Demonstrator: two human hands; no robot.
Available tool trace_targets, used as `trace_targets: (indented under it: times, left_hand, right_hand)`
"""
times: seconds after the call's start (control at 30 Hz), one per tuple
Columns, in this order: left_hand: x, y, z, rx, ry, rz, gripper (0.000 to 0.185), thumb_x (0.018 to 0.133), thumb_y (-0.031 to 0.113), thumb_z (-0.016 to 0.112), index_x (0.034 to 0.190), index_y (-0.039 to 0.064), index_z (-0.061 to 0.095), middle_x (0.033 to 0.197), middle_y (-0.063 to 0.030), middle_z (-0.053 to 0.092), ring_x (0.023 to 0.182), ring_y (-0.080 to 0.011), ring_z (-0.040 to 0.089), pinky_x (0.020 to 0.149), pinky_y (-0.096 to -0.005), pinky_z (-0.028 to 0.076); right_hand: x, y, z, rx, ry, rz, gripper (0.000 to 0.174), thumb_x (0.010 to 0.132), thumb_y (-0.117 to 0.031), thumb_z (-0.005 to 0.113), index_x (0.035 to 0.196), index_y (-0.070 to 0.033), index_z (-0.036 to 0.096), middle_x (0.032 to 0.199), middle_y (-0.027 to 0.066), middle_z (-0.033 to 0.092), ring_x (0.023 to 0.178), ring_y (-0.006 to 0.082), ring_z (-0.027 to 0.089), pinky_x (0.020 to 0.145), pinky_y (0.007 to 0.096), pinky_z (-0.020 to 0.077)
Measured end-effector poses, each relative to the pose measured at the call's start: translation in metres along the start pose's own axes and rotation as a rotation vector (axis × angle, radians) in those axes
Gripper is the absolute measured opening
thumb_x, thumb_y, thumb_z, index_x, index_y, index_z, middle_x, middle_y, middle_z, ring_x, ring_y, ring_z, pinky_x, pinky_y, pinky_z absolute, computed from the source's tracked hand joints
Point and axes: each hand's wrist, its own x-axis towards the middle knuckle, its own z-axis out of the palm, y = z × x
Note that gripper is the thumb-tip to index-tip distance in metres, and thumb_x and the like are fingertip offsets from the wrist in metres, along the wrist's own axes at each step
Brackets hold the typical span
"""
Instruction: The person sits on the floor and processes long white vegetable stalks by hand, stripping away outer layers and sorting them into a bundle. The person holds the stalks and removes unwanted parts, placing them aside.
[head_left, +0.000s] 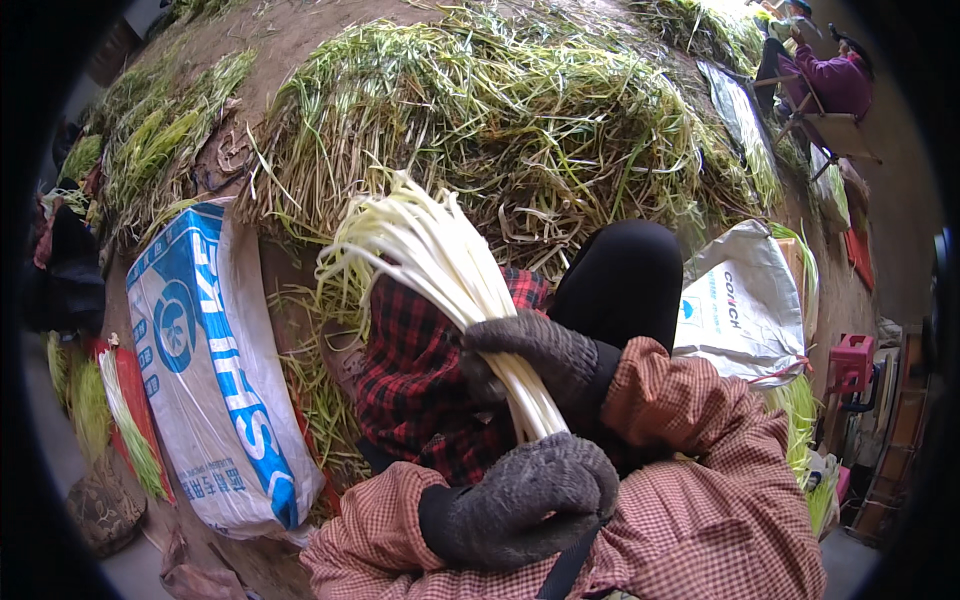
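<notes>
A bunch of pale blanched leafy stalks (461, 262), garlic chives by their look, slants across the middle, its loose yellowish tips spreading to the upper left. My right hand (536, 352), in a grey knit glove, is wrapped around the stalks at mid-length. Lower down, my left hand (525, 502), also gloved in grey, is curled about the thick white ends; its fingertips are partly hidden. Red and black plaid cloth (427, 382) lies under the bunch, beside a bent knee in black (626, 277). Beyond it is a large heap of green and straw-coloured stalks (487, 127).
A blue and white printed woven sack (225, 375) lies left, a white sack (742, 307) right. Farther left, pale stalks (135, 424) rest on red material. A pink plastic stool (851, 362) is at far right. A person in purple (832, 79) sits on a folding chair, upper right.
</notes>
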Motion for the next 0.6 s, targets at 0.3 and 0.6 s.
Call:
trace_targets:
  times: [0.3,0.6]
  left_hand:
    - [-0.033,0.023,-0.020,-0.296,0.187,-0.007,0.017,0.076,0.000,0.055,0.092,0.001,0.052,0.076,-0.0119,0.055,0.066,-0.0192,0.054,0.058,-0.0324,0.040]
    - [-0.079,0.038,-0.052,-0.524,0.518,0.177,0.014,0.083,0.003,0.047,0.097,0.000,0.049,0.067,-0.0071,0.047,0.055,-0.0136,0.046,0.049,-0.0286,0.038]
  right_hand:
    - [0.031,-0.037,0.004,0.190,0.017,-0.215,0.025,0.079,-0.027,0.059,0.089,-0.004,0.057,0.071,0.0032,0.058,0.056,0.0128,0.055,0.051,0.0247,0.0480]
    - [0.043,-0.057,0.009,0.338,-0.049,-0.268,0.014,0.082,-0.017,0.054,0.086,-0.005,0.047,0.070,0.0024,0.053,0.055,0.0129,0.050,0.056,0.0274,0.0437]
